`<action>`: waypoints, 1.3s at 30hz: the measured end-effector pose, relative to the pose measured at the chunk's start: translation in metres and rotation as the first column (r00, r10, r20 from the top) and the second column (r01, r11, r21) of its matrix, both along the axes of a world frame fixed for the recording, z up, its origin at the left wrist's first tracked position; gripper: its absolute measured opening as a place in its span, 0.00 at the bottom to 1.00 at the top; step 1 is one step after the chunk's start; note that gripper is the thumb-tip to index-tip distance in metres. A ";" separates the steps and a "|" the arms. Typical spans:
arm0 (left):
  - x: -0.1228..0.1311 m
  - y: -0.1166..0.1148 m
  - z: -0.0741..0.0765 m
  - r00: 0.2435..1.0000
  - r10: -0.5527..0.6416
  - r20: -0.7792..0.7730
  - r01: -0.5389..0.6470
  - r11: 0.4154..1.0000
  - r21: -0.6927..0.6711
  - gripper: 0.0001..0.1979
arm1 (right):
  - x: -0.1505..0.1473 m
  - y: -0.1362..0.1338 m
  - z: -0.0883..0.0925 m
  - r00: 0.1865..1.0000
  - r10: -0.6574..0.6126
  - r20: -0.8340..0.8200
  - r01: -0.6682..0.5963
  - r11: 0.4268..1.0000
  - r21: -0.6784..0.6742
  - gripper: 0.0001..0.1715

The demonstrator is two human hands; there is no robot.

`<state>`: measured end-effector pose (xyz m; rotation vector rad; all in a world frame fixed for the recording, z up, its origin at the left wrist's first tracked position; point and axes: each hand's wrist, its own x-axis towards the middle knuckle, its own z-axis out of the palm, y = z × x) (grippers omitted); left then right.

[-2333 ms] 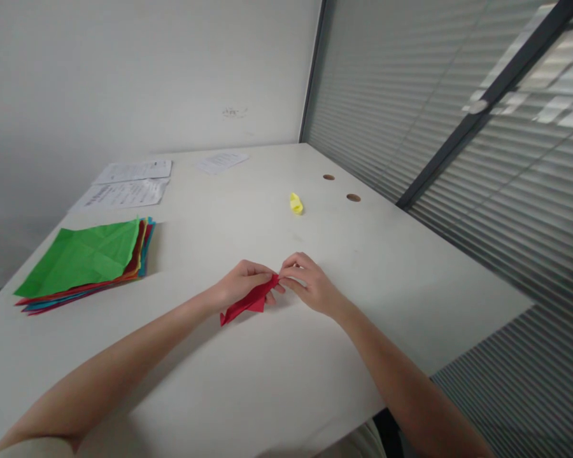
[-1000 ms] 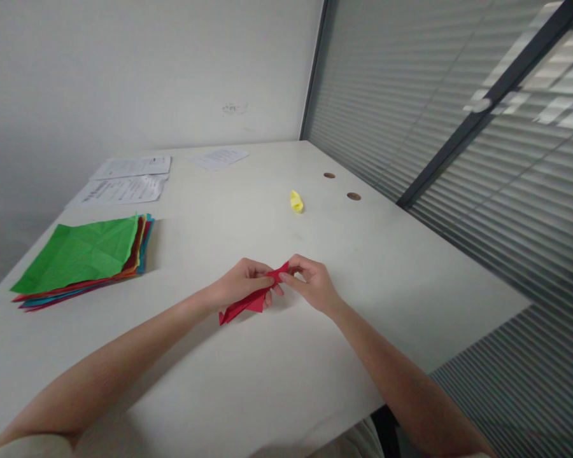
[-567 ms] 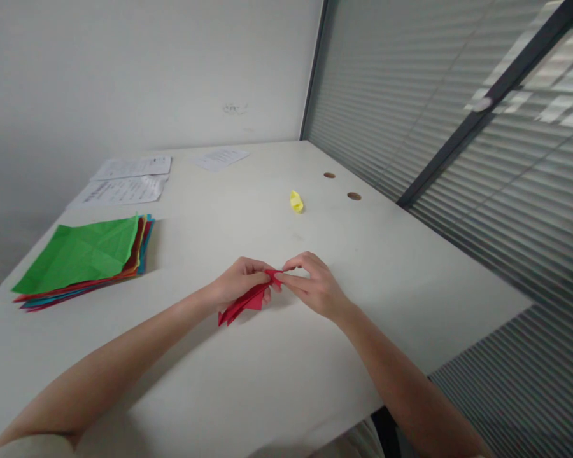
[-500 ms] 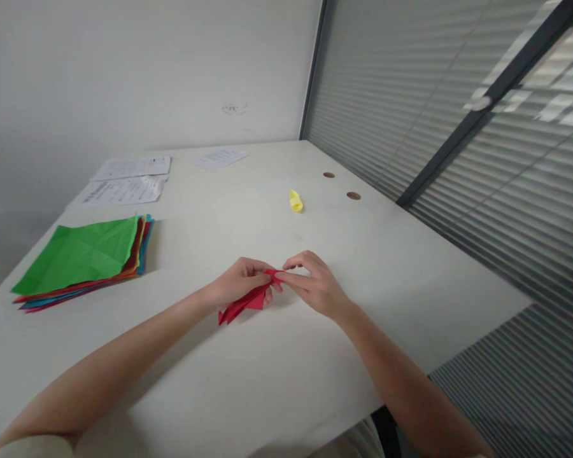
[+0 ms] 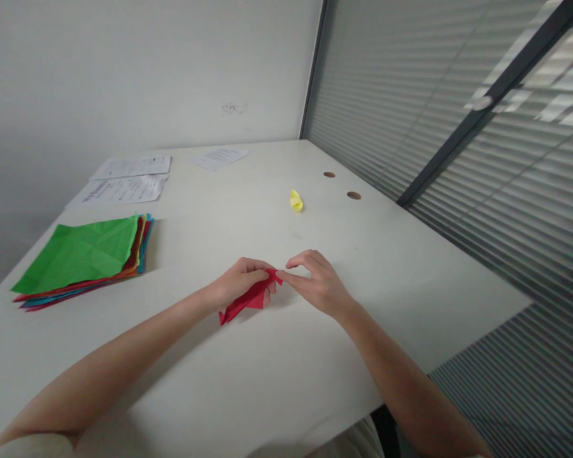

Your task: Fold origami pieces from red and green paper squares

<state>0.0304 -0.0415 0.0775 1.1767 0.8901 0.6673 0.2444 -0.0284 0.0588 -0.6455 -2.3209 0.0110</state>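
Note:
A folded piece of red paper (image 5: 252, 299) is held just over the table in front of me, its layers pointing down to the lower left. My left hand (image 5: 241, 280) is closed on it, thumb on top and fingers behind, partly hidden by the paper. My right hand (image 5: 318, 286) is at the paper's upper right end. Its thumb tip touches the small red flap there, while the index finger is curved and apart from the thumb. Beyond the hands lies a small folded yellow paper piece (image 5: 296, 201) on the table.
A stack of coloured paper sheets (image 5: 88, 251), green on top, lies at the left. Printed sheets (image 5: 128, 178) and another printed page (image 5: 221, 158) lie at the back of the white table (image 5: 210, 381). Two round holes (image 5: 354, 196) are near its right edge, beside a glass partition with blinds (image 5: 410, 108).
My right index finger has lifted slightly away from the paper, and the red flap at the upper right shows more. My left hand keeps its hold with little movement.

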 end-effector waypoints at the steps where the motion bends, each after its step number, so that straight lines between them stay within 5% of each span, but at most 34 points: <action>1: 0.000 0.000 0.000 1.000 0.008 0.004 -0.008 1.000 -0.006 0.12 | 0.000 0.000 0.000 1.000 -0.003 0.011 0.003 1.000 -0.003 0.11; 7: -0.002 0.001 -0.001 0.999 0.000 -0.046 0.002 1.000 0.026 0.15 | -0.005 0.002 -0.008 0.978 0.075 -0.195 -0.104 0.984 -0.143 0.10; 18: 0.000 -0.002 -0.001 0.996 -0.033 -0.087 0.038 0.997 0.065 0.17 | -0.025 0.001 -0.023 0.831 -0.080 -0.551 -0.312 0.753 -0.580 0.12; 28: -0.002 0.001 -0.005 0.994 -0.049 0.099 0.056 0.997 -0.061 0.14 | -0.023 0.003 -0.020 0.793 -0.113 -0.599 -0.380 0.676 -0.631 0.10; 39: -0.004 0.001 -0.006 0.996 -0.064 0.062 0.065 0.998 -0.016 0.17 | -0.022 0.004 -0.021 0.814 -0.139 -0.565 -0.361 0.641 -0.677 0.12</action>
